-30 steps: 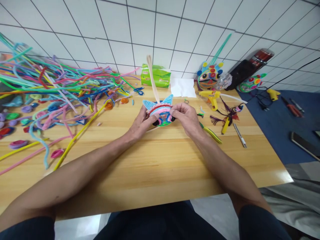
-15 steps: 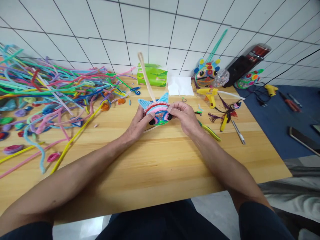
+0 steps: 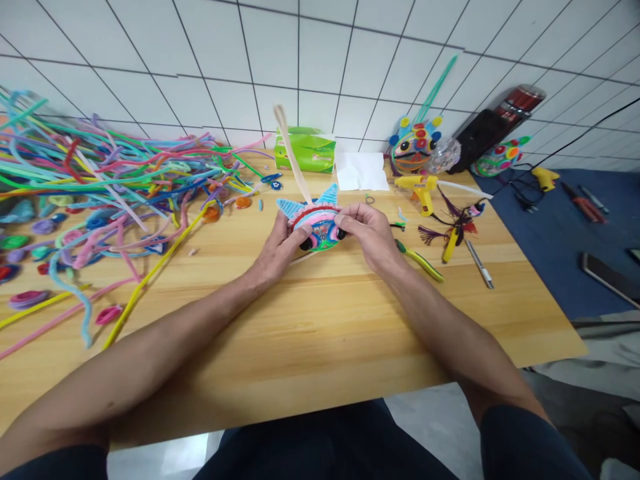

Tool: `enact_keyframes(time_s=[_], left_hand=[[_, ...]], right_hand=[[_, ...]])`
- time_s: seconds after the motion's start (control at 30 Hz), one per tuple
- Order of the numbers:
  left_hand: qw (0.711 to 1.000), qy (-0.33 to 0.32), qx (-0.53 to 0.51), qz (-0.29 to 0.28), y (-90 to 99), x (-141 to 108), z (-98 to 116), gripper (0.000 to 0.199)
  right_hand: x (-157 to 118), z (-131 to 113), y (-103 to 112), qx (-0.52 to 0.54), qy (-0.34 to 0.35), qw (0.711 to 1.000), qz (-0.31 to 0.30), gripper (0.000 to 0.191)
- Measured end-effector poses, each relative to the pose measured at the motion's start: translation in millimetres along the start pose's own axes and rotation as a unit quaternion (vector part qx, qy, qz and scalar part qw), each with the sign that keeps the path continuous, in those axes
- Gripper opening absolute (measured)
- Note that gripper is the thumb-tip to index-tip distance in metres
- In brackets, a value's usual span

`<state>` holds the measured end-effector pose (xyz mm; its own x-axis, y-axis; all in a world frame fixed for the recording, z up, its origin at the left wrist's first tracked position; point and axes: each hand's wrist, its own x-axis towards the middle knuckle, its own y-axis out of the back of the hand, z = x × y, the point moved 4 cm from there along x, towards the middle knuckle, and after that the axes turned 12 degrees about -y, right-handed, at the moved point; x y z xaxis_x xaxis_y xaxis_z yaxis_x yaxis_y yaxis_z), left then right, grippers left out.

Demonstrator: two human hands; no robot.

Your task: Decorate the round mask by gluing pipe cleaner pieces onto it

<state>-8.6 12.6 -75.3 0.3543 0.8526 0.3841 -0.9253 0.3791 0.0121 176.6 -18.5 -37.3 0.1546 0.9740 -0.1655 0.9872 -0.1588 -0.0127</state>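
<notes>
Between my hands is a pipe-cleaner animal-face ornament (image 3: pixel 323 230) with pale blue pointed ears, a red and pink band, and black-and-pink eyes. A beige loop stands up from its top. My left hand (image 3: pixel 280 247) grips its left side, thumb lying on the front by one eye. Closed on the right side is my right hand (image 3: pixel 365 230), with thumb and forefinger pinching near the other eye. The fingers behind the ornament are hidden. Yellow-green pliers (image 3: pixel 421 261) lie just right of my right hand.
Loose pipe cleaners (image 3: pixel 125 167) pile up at the left. Along the wall stand a green tissue pack (image 3: pixel 313 153), a similar finished face (image 3: pixel 414 147) and a dark red bottle (image 3: pixel 500 127). A yellow glue gun (image 3: pixel 423 192) and a craft knife (image 3: pixel 479 265) lie at the right.
Both hands keep the same hold on the ornament, which has hardly moved. The whole view has shifted very slightly.
</notes>
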Motion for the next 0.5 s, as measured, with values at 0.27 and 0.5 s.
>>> enact_keyframes(time_s=[0.27,0.5], left_hand=[[1.0,0.009,-0.005,0.001,-0.8,-0.8,1.9,0.043],[1.0,0.004,-0.006,0.007,-2.4,0.1,1.9,0.043]], right_hand=[[2.0,4.1,-0.9,-0.021,0.019,0.999,0.022,0.02],[-10.3,-5.3,1.1,-0.12,0.109,0.984,0.076,0.012]])
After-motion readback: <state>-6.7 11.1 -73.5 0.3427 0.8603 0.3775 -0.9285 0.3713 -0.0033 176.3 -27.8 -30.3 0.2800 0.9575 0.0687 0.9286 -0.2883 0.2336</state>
